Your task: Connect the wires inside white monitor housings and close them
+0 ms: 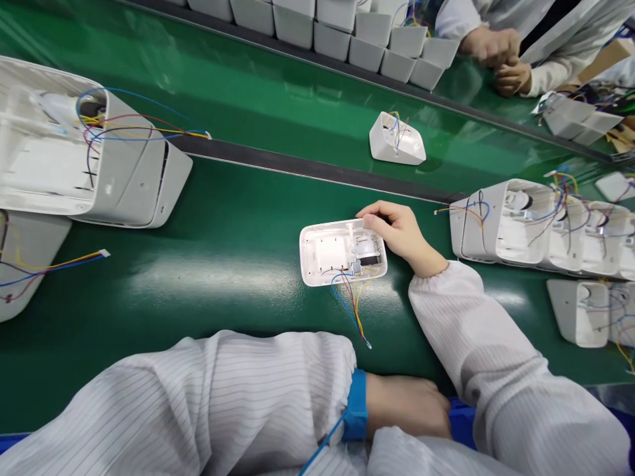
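Observation:
A white plastic housing lies open side up on the green table, with a round part and a small metal piece inside. Colored wires run from its near edge to a small connector. My right hand pinches the housing's far right corner between thumb and fingers. My left hand, with a blue band at the wrist, rests low by the table's near edge, over something blue; its fingers are turned away and hidden.
Stacked white housings with wires stand at the left and right. One white housing sits beyond the dark strip. Grey-white housings line the far side, near another person's hands.

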`<act>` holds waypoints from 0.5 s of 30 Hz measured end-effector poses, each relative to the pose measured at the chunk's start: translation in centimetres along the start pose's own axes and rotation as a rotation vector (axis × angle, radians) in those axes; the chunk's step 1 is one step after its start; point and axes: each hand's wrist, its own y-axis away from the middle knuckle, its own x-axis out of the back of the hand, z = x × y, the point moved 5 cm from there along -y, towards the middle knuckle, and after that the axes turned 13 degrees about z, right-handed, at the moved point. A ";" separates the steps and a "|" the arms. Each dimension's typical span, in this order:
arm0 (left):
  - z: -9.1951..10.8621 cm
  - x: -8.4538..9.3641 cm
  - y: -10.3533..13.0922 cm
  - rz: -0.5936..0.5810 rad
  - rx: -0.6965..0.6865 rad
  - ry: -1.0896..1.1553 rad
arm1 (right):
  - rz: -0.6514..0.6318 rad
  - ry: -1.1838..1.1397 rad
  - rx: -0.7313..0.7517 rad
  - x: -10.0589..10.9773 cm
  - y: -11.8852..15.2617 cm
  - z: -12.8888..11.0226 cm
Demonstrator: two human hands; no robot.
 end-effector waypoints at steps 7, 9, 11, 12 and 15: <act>-0.1 -0.1 -0.1 0.023 -0.009 0.007 | 0.042 0.006 0.039 0.0 0.3 0.1; -0.1 -0.1 -0.3 -0.006 0.003 -0.014 | 0.126 0.007 0.042 0.3 0.3 0.2; 0.1 0.2 -0.4 -0.050 0.005 -0.026 | 0.258 0.023 0.046 0.9 -0.3 0.6; 0.2 0.3 -0.4 -0.070 0.009 -0.035 | 0.317 0.047 0.053 1.2 -0.9 0.8; 0.5 0.7 -0.5 -0.137 0.002 -0.062 | 0.429 0.208 0.101 2.2 -4.2 2.0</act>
